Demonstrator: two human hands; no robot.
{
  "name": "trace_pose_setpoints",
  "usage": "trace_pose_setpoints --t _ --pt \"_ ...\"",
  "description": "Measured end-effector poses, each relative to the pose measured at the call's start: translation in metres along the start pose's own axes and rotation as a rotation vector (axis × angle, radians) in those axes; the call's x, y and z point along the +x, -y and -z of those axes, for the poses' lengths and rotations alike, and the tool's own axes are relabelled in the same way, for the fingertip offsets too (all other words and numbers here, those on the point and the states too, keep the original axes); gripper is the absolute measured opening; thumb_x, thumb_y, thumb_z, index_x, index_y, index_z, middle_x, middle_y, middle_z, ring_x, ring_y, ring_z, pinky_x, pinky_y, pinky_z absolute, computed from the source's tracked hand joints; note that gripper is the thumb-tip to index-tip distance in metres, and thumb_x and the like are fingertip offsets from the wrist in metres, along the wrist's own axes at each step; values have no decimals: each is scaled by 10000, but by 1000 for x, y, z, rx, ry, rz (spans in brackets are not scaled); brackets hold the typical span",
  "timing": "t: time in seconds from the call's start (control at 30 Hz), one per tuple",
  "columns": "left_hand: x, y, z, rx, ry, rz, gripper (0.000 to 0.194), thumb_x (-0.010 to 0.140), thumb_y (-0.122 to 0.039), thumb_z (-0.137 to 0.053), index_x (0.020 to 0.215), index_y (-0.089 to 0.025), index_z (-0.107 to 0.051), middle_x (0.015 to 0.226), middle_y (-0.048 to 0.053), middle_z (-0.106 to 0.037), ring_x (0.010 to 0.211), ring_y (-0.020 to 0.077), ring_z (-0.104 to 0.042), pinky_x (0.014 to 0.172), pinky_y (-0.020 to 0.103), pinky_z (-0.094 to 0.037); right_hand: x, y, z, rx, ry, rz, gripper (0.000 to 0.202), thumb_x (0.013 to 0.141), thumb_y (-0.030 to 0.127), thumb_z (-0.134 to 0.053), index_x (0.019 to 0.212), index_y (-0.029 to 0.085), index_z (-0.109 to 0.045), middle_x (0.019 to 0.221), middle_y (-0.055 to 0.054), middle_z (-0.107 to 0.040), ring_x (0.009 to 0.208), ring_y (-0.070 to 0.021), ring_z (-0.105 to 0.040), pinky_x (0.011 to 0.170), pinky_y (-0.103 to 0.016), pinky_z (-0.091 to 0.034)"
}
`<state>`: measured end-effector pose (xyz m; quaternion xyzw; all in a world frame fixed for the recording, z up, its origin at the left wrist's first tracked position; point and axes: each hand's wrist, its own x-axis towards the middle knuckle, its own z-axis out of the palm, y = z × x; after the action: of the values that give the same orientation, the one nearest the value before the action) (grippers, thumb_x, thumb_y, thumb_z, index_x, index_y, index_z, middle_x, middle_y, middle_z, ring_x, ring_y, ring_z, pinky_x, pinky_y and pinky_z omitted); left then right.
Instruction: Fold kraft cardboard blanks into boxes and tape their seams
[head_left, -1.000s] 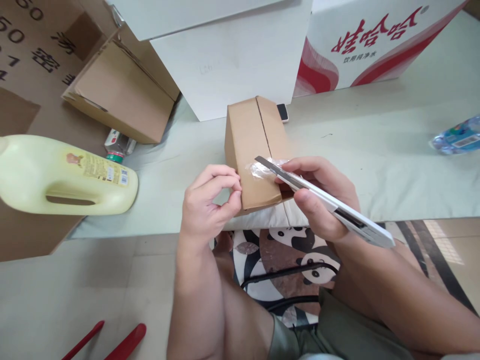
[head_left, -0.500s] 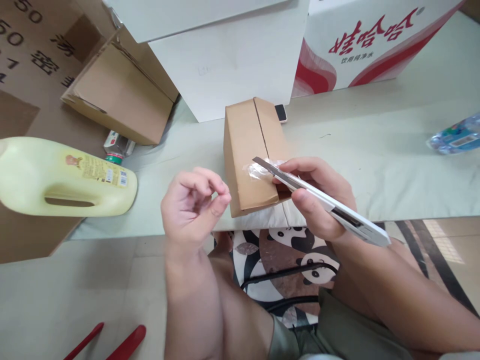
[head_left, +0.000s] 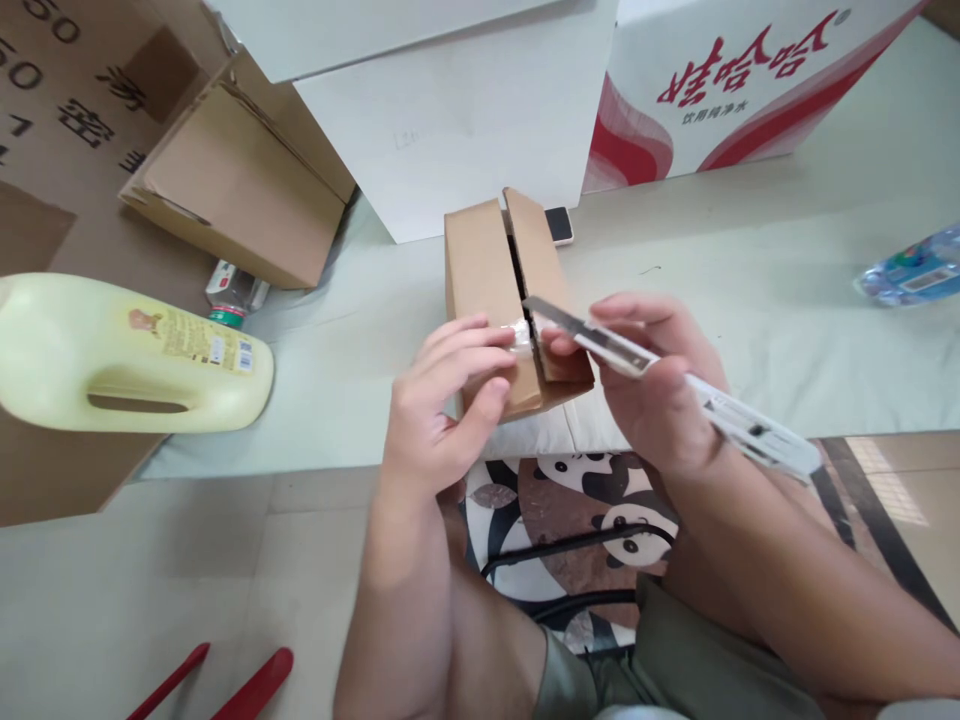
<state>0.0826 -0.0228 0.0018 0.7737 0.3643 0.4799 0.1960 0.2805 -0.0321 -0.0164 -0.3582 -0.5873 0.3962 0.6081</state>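
Note:
A small brown cardboard box (head_left: 484,260) stands on the cloth-covered table, with a dark gap between its two top flaps. My left hand (head_left: 446,400) rests on the left flap, fingers stretched out beside a piece of clear tape (head_left: 517,338). In my right hand (head_left: 664,385) is a white utility knife (head_left: 739,415), its blade out and pointing up and left above the gap. Fingers of that same hand reach the right flap near the tape. Partly behind the box lies a small dark-faced device (head_left: 559,226).
A pale yellow jug (head_left: 135,350) lies at the left, near a small green-capped bottle (head_left: 229,292). White boxes (head_left: 457,130) and a red-and-white carton (head_left: 735,100) line the back. A water bottle (head_left: 915,268) lies at the right edge of the table (head_left: 750,290).
My left hand has moved right onto the box. The top flaps have parted, the right one lifting. My right hand and the utility knife have shifted slightly right.

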Motion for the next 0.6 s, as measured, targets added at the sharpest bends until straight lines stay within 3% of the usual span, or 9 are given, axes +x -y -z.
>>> trace_pose_setpoints --t 0.07,0.17,0.27,0.4,0.47,0.6 --pt "1 0 0 58 28 19 122 942 -260 -617 970 -262 -736 1115 32 -780 1173 247 -676 1098 513 -509 6 -4 7 -101 -107 33 512 935 745 -417 1134 301 -577 940 -47 -699 890 -235 -715 853 -452 -597" --pt "0 3 4 79 -20 52 121 940 -265 -615 945 -259 -736 1043 25 -781 1110 232 -684 1073 479 -518 12 -19 22 -430 -187 -36 321 940 520 -553 1140 273 -600 998 -66 -695 916 -247 -693 881 -479 -566" --pt "-3 10 14 82 -133 126 182 959 -330 -607 855 -245 -730 934 24 -755 993 210 -686 972 408 -544 13 -42 32 -799 1 -216 398 848 355 -616 1221 214 -614 1095 -123 -680 934 -300 -667 818 -501 -557" --pt "-8 18 31 32 -294 258 280 950 -486 -610 862 -250 -734 805 12 -664 782 168 -614 749 327 -527 9 -67 31 -1079 319 -356 600 848 184 -498 1447 161 -503 1297 -204 -594 1012 -336 -644 811 -471 -548" --pt "-11 18 39 38 -282 329 260 885 -512 -697 997 -281 -737 863 8 -654 825 165 -609 760 314 -525 7 -73 28 -1145 376 -379 671 836 121 -457 1506 124 -446 1340 -231 -568 1053 -342 -637 876 -478 -537" --pt "-14 17 48 85 -202 416 493 809 -424 -805 1274 -345 -665 1106 25 -659 1086 188 -616 866 294 -543 6 -76 23 -1155 376 -368 724 831 106 -446 1553 142 -401 1475 -262 -486 1271 -412 -555 993 -591 -480"
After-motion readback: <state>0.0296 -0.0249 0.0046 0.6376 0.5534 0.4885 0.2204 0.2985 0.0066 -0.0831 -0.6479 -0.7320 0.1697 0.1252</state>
